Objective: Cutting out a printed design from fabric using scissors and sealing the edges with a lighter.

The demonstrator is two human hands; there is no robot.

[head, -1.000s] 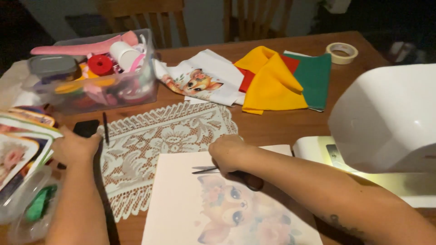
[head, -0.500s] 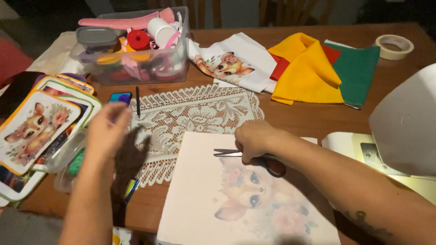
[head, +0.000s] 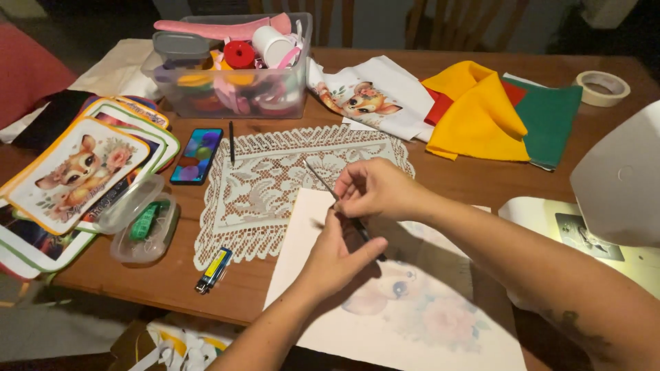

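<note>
Far left, printed fawn panels [head: 72, 172] overhang the counter [head: 474, 180] edge; a phone [head: 196, 155] and lighter [head: 214, 269] flank the lace doily [head: 268, 185]. Centre — the left hand [head: 337, 255] and right hand [head: 375, 189], touching, both pinch slim scissors [head: 340, 201] over the white printed fabric [head: 405, 302]. Open counter lies beyond — yellow cloth [head: 478, 113], then the sewing machine [head: 612, 199] at the right edge.

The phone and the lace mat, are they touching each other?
Apart. The head view shows bare wooden table, with a black pen lying on it, between the phone and the lace mat.
</note>
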